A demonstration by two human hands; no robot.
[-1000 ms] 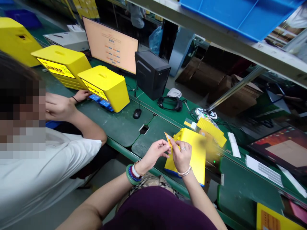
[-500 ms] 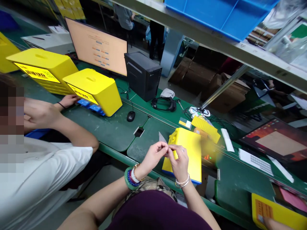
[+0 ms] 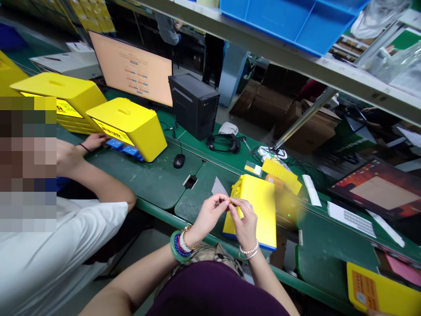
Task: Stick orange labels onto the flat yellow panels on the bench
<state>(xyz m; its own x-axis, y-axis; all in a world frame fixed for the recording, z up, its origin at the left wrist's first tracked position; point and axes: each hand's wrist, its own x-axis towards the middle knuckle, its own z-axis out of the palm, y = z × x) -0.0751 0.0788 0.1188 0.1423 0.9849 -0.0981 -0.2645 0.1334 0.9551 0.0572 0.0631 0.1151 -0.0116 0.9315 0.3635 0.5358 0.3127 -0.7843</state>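
My left hand [image 3: 212,213] and my right hand [image 3: 244,219] meet fingertip to fingertip in front of me, both closed in a pinch. From between the fingers a thin translucent sheet [image 3: 219,186] sticks out up and to the left. A small orange bit shows at the fingertips; my fingers hide most of it. Just beyond and below my right hand lies a yellow box [image 3: 263,215] with a blue bottom edge, on the green workbench [image 3: 194,213].
To the left a person in a white shirt [image 3: 82,232] sits by yellow boxes [image 3: 131,118]. Behind stand a black computer tower [image 3: 194,105], a mouse [image 3: 179,160] and a black headset [image 3: 223,144]. A keyboard [image 3: 350,219] lies right. Overhead hangs a shelf with a blue bin [image 3: 279,19].
The translucent sheet has tilted further left and shows more of its face. My hands remain pinched together in nearly the same place. The person's head at left has moved slightly right.
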